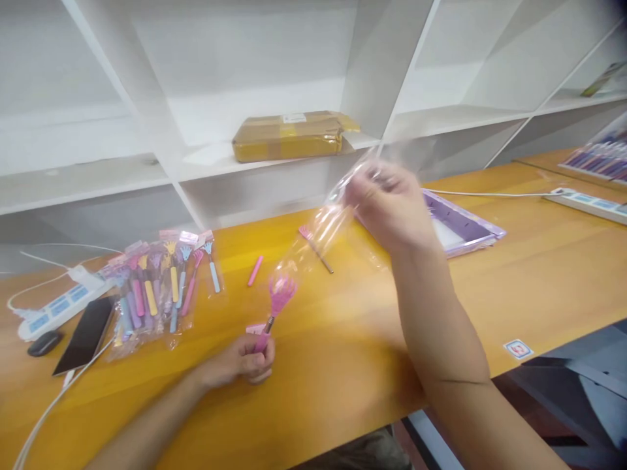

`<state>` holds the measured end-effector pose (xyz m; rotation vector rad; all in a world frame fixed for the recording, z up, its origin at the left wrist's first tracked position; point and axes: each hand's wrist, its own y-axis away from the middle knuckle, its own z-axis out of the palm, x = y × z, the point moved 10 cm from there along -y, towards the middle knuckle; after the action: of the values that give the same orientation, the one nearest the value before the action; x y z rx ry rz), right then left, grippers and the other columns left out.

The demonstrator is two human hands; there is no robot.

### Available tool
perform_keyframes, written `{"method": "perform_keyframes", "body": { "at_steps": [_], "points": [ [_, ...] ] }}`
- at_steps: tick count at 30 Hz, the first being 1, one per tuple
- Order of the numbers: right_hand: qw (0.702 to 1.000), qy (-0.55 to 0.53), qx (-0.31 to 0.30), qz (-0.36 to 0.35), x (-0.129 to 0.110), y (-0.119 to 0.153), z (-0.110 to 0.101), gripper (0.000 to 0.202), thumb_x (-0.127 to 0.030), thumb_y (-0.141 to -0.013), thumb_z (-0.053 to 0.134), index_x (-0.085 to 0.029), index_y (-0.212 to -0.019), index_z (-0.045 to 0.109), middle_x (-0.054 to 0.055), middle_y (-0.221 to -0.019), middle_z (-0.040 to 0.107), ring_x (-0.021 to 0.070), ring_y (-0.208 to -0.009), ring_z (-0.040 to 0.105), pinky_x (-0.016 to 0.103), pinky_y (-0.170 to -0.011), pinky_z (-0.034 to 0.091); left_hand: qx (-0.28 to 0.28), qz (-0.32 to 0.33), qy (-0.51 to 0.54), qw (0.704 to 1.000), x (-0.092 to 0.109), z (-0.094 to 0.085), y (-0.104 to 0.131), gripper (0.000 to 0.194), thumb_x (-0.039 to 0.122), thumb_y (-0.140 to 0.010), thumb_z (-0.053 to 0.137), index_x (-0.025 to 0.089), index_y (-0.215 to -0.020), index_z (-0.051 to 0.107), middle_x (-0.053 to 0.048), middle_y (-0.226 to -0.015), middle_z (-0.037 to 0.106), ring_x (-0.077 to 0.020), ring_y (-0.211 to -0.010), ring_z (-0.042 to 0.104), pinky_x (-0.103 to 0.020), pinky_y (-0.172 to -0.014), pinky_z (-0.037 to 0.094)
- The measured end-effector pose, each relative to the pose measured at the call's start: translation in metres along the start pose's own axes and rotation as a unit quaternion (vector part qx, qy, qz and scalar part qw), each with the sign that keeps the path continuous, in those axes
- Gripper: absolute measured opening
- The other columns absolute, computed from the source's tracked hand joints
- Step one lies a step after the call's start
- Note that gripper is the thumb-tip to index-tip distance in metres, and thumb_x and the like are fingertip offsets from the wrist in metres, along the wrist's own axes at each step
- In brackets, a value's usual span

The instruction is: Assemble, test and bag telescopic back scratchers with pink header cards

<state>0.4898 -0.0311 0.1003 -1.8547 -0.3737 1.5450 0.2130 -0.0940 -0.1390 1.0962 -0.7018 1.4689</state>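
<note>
My left hand (252, 360) is closed round the handle of a pink back scratcher (283, 294) with a hand-shaped head pointing up. Higher and to the right, my right hand (392, 202) pinches a clear plastic bag (321, 225), blurred by motion. The bag's lower end reaches the scratcher's head; whether it still covers the head I cannot tell. On the table behind lie a pink claw head on a metal rod (317, 251) and a separate pink handle tube (255, 270). Part of a pink card (255, 329) shows just behind my left hand.
Several bagged back scratchers (161, 287) lie in a pile at the left. Beside them are a phone (85, 333), a mouse (45, 343) and a power strip (68, 307) with cables. A purple tray (463, 222) sits behind my right arm. A cardboard box (289, 137) rests on the shelf.
</note>
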Motion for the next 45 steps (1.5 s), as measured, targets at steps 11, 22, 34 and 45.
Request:
{"method": "perform_keyframes", "body": {
  "at_steps": [11, 22, 34, 45],
  "points": [
    [0.973, 0.170, 0.078, 0.132, 0.140, -0.022, -0.104, 0.028, -0.023, -0.090, 0.074, -0.019, -0.117, 0.066, 0.002, -0.087, 0.070, 0.0134, -0.072, 0.063, 0.030, -0.068, 0.052, 0.014, -0.017, 0.044, 0.999, -0.009, 0.000, -0.004, 0.046, 0.059, -0.095, 0.056, 0.020, -0.072, 0.051, 0.010, -0.052, 0.017, -0.0088, -0.045, 0.018, -0.028, -0.051, 0.012],
    [0.904, 0.388, 0.138, 0.112, 0.189, 0.005, -0.085, 0.037, -0.014, -0.091, 0.050, -0.013, -0.126, 0.064, 0.022, -0.139, 0.055, 0.0249, -0.118, 0.058, 0.042, -0.106, 0.047, 0.073, 0.058, 0.084, 0.992, 0.004, -0.016, -0.003, 0.049, 0.059, -0.101, 0.055, 0.021, -0.072, 0.044, 0.010, -0.054, 0.018, -0.0077, -0.045, 0.016, -0.024, -0.048, 0.014],
    [0.862, -0.310, -0.313, 0.251, 0.078, 0.168, 0.253, 0.030, -0.052, -0.104, 0.058, -0.027, -0.115, 0.045, 0.000, -0.103, 0.068, 0.0030, -0.036, 0.048, 0.018, -0.032, 0.031, 0.467, 0.084, -0.448, 0.758, 0.086, -0.102, 0.053, 0.036, 0.034, -0.093, 0.058, 0.021, -0.064, 0.040, 0.005, -0.056, 0.036, -0.0124, -0.055, 0.036, -0.026, -0.057, 0.024],
    [0.895, -0.299, -0.286, 0.166, 0.059, 0.189, 0.249, 0.035, -0.042, -0.110, 0.051, -0.025, -0.083, 0.036, -0.011, -0.061, 0.042, 0.0054, -0.042, 0.036, 0.020, -0.045, 0.031, 0.342, 0.115, -0.708, 0.606, 0.061, -0.059, 0.031, 0.026, 0.020, -0.094, 0.058, 0.019, -0.068, 0.055, -0.002, -0.065, 0.062, -0.0154, -0.059, 0.052, -0.028, -0.059, 0.032]
  ]
}}
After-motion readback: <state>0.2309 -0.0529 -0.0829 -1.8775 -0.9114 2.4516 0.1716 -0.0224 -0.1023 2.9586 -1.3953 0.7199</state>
